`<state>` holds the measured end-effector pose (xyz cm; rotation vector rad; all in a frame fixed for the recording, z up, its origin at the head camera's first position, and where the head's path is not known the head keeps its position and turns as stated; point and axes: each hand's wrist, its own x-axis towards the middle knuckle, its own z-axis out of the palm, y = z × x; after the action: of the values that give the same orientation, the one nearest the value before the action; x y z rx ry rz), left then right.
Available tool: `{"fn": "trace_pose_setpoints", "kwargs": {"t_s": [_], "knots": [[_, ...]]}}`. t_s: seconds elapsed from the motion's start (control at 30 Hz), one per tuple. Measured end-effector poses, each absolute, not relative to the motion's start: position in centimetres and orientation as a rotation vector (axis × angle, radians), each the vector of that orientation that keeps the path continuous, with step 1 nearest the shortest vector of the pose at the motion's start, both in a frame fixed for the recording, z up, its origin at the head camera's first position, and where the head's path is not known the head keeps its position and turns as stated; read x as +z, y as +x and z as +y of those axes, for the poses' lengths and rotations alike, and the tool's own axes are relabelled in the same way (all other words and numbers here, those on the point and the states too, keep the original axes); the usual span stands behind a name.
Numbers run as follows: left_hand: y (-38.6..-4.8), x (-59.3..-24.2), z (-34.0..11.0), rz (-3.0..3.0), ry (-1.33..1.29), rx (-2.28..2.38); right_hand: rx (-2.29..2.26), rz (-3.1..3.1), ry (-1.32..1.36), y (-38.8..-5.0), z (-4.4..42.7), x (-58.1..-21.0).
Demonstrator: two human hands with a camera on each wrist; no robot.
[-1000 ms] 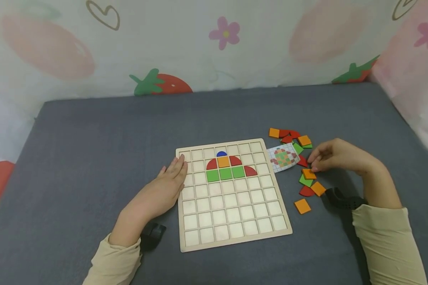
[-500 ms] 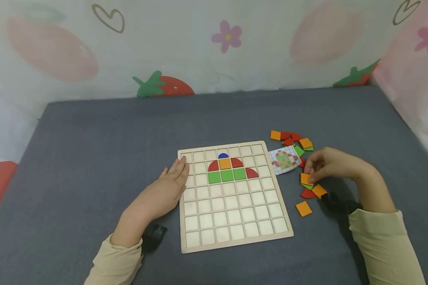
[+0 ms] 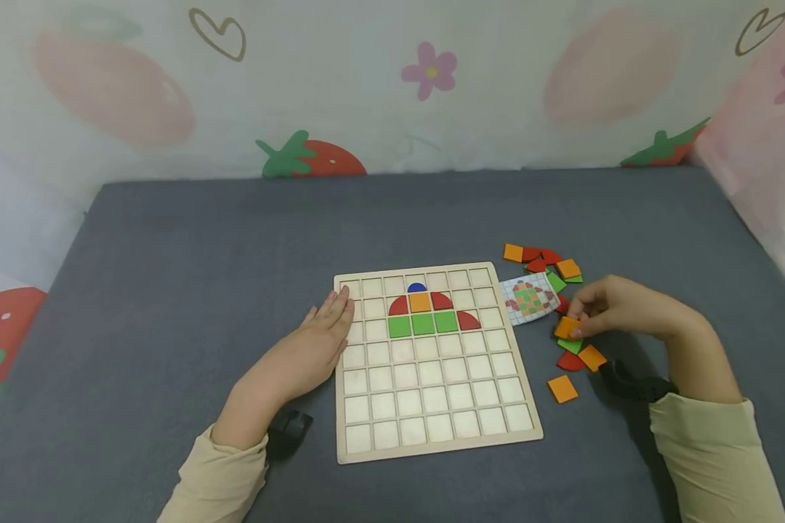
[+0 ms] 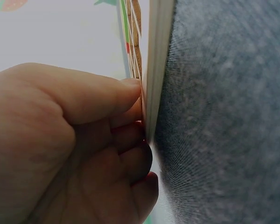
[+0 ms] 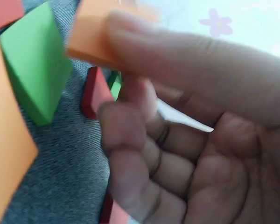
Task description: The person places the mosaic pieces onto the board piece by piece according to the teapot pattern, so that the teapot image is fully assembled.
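A pale wooden grid board (image 3: 445,399) lies on the cloth in the head view. Set in its upper cells are a blue semicircle (image 3: 416,288), an orange square (image 3: 419,302), three green squares (image 3: 423,324) and three red quarter-circles (image 3: 468,320). My left hand (image 3: 310,356) rests along the board's left border, fingers fairly straight. Right of the board, my right hand (image 3: 641,312) pinches an orange square tile (image 5: 91,35) between thumb and fingertips, over the loose pieces. A green tile (image 3: 570,346) lies just below it.
A printed pattern card (image 3: 530,298) touches the board's right edge. Several loose red, green and orange pieces lie around it, including a red piece (image 3: 570,361) and an orange square (image 3: 562,389) nearer me. Grey cloth (image 3: 222,247) covers the table, and a patterned curtain hangs behind.
My right hand has taken hold of the orange tile and slid or lifted it off the green one, uncovering more green. The left hand stays on the board. The head view has shifted slightly.
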<state>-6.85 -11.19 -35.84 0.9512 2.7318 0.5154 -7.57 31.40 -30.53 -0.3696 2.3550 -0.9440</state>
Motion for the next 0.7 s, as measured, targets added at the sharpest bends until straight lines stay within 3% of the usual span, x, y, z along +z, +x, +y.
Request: {"fn": "trace_pose_setpoints", "kwargs": {"t_s": [0.7], "knots": [[-6.7, -35.5, -11.0, 2.731, 0.945, 0.528, -1.079, 2.409, -0.331, -6.5, 30.9, -28.7]]}}
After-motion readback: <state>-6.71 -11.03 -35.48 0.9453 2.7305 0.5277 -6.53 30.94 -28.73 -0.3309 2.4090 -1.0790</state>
